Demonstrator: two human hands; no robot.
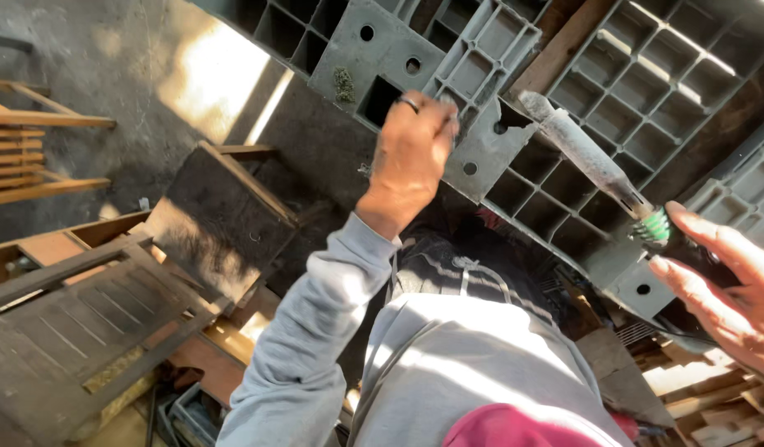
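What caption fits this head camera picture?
Left hand grips a grey plastic pallet; right hand holds a green-collared heat tool.

We see a rough grey concrete floor [109, 58] upper left, w/ a bright sun patch [212, 79] across it. Wooden slat pallets [18, 153] sit far left; a dark wooden pallet [76, 331] lies lower left, timber offcuts [713, 406] lower right.

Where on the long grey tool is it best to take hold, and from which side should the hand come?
Grip the tool at its dark handle end, just below the green ribbed collar, where the right hand is now. Come from the lower right: the dusty grey shaft points up-left toward the grey plastic pallet, so that end should stay free.
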